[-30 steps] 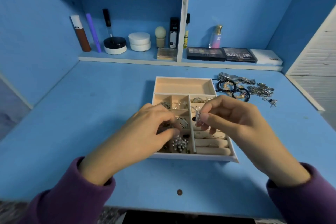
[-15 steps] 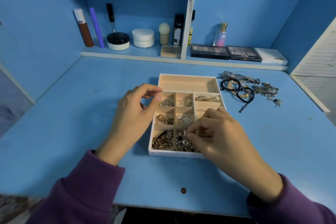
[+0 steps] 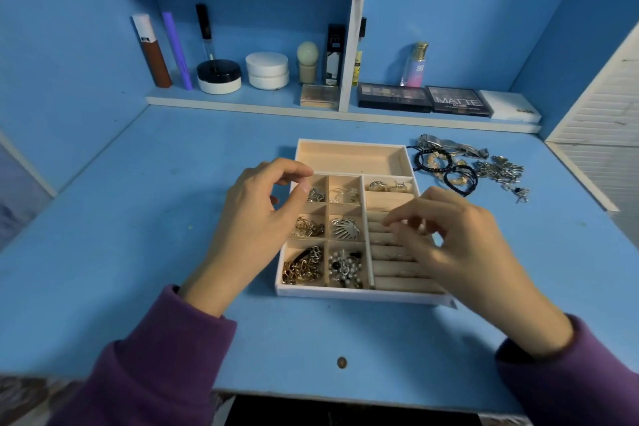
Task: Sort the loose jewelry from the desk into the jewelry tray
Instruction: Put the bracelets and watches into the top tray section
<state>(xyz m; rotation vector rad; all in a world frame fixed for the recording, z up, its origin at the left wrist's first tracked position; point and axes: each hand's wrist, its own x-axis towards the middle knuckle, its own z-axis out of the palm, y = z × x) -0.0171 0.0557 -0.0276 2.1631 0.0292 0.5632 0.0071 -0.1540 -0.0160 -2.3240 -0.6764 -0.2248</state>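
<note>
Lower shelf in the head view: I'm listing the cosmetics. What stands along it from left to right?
Brown tube, purple tube, black-lidded jar, white jar, round sponge, black box, dark palette, MATTE palette, white box.

On the lower white-edged shelf (image 3: 242,104) stand a brown tube with a white cap (image 3: 151,52), a slim purple tube (image 3: 177,50), a black-lidded white jar (image 3: 219,76) and a round white jar (image 3: 267,70). Right of the divider lie two dark eyeshadow palettes (image 3: 394,97), side by side, with a flat white case (image 3: 510,106) beside them and a pink bottle with a gold cap (image 3: 416,66) upright behind.
</note>
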